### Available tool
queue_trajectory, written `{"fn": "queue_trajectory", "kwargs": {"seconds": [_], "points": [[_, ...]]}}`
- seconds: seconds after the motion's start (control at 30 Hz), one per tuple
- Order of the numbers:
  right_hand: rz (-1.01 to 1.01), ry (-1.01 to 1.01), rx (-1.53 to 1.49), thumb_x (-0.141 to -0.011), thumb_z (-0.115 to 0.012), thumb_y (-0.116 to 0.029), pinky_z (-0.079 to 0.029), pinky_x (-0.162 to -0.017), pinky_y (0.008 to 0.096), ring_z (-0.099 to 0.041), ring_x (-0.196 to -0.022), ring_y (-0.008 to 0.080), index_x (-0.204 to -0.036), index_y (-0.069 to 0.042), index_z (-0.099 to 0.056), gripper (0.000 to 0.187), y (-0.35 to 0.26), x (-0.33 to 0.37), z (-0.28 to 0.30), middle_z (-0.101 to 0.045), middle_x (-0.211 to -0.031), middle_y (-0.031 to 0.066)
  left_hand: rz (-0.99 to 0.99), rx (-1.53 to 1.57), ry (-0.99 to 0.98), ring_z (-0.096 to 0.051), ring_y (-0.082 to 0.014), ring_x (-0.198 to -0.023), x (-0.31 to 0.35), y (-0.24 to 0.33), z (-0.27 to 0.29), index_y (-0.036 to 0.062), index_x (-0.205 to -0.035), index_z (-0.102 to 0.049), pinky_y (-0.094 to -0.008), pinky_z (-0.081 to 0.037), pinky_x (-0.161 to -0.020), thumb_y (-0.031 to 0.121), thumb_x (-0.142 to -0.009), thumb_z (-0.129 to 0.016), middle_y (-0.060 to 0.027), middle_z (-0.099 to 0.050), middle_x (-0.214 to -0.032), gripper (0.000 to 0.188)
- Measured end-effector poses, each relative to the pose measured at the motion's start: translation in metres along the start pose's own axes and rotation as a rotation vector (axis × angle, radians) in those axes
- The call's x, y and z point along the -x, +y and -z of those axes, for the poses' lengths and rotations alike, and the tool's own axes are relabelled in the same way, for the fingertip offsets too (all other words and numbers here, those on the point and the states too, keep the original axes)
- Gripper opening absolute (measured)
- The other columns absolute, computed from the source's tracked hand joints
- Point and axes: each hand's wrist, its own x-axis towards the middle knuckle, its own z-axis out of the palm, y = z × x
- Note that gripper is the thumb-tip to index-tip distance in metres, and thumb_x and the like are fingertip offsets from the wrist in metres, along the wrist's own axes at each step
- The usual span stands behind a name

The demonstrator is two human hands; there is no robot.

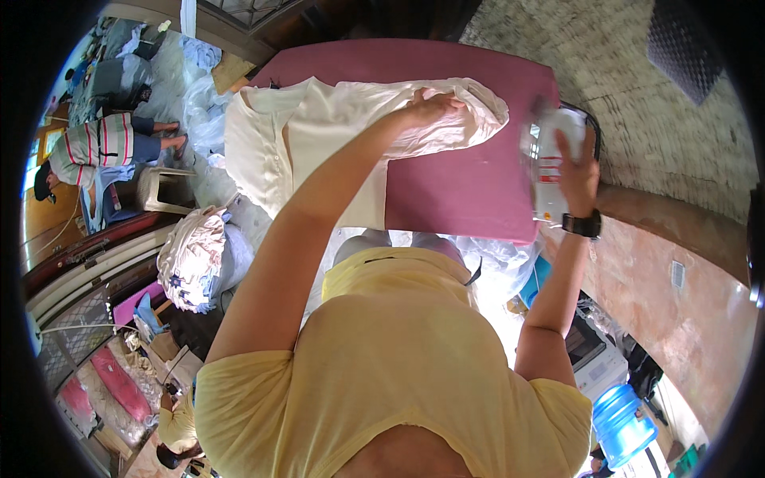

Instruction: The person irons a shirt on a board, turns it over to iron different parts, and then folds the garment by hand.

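Observation:
A cream button-front shirt (335,119) lies spread over the left and middle of a mauve padded table (470,187). One sleeve stretches to the right, its end rumpled into a rounded fold. My left hand (430,109) is on that sleeve, the fingers curled into its cloth. At the table's right end my right hand (579,177) is closed over a white iron (550,147) with red markings. The iron's far end is smeared by motion, and the hand hides its handle. A dark watch (582,224) is on my right wrist.
To the left stands a heap of light garments (194,259), with a beige plastic stool (163,190) beyond it. A person in a striped shirt (107,147) is farther left, and another person (177,418) is at lower left. A blue water bottle (624,425) stands at lower right.

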Motion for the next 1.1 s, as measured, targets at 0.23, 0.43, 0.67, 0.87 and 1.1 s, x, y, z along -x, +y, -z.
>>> {"fn": "queue_trajectory", "kwargs": {"seconds": [0.23, 0.43, 0.67, 0.87, 1.1], "points": [[0.417, -0.296, 0.127, -0.079, -0.058, -0.072, -0.056, -0.075, 0.0474, -0.069, -0.085, 0.0373, -0.106, -0.008, -0.070, 0.071, -0.136, 0.054, -0.120, -0.070, -0.086, 0.0200, -0.163, 0.568, 0.071, -0.060, -0.0222, -0.114, 0.017, -0.017, 0.078, 0.0066, -0.122, -0.062, -0.0348, -0.044, -0.103, 0.011, -0.098, -0.044, -0.0077, -0.063, -0.126, 0.031], [0.306, -0.171, 0.163, -0.079, -0.059, -0.072, -0.054, -0.071, 0.0482, -0.068, -0.079, 0.0388, -0.097, -0.004, -0.070, 0.072, -0.148, 0.035, -0.160, -0.068, -0.078, 0.0222, -0.141, -0.132, 0.368, -0.065, -0.0306, -0.098, 0.071, -0.114, 0.127, 0.0069, -0.109, -0.066, -0.0394, -0.050, -0.093, 0.017, -0.087, -0.064, -0.0130, -0.068, -0.106, 0.025], [0.439, -0.258, 0.237, -0.078, -0.060, -0.072, -0.055, -0.067, 0.0482, -0.069, -0.074, 0.0371, -0.096, -0.007, -0.072, 0.068, -0.164, 0.010, -0.162, -0.068, -0.072, 0.0205, -0.150, -0.406, 0.476, -0.064, -0.0371, -0.083, 0.094, -0.115, 0.118, 0.0053, -0.098, -0.057, -0.0441, -0.050, -0.075, 0.023, -0.086, -0.068, -0.0154, -0.068, -0.093, 0.024], [0.498, -0.189, 0.167, -0.079, -0.057, -0.073, -0.056, -0.063, 0.0470, -0.069, -0.070, 0.0373, -0.101, -0.009, -0.072, 0.069, -0.186, 0.006, -0.174, -0.069, -0.072, 0.0197, -0.073, -0.286, 0.467, -0.066, -0.0382, -0.084, 0.097, -0.113, 0.125, 0.0023, -0.099, -0.057, -0.0446, -0.050, -0.075, 0.016, -0.087, -0.065, -0.0180, -0.069, -0.087, 0.020], [0.506, -0.256, 0.057, -0.080, -0.062, -0.066, -0.055, -0.069, 0.0490, -0.069, -0.075, 0.0394, -0.100, -0.008, -0.071, 0.062, -0.193, -0.003, -0.198, -0.070, -0.078, 0.0193, 0.065, -0.247, 0.420, -0.066, -0.0339, -0.097, 0.087, -0.133, 0.131, 0.0044, -0.105, -0.065, -0.0431, -0.050, -0.085, 0.022, -0.086, -0.066, -0.0186, -0.070, -0.101, 0.025]]}}
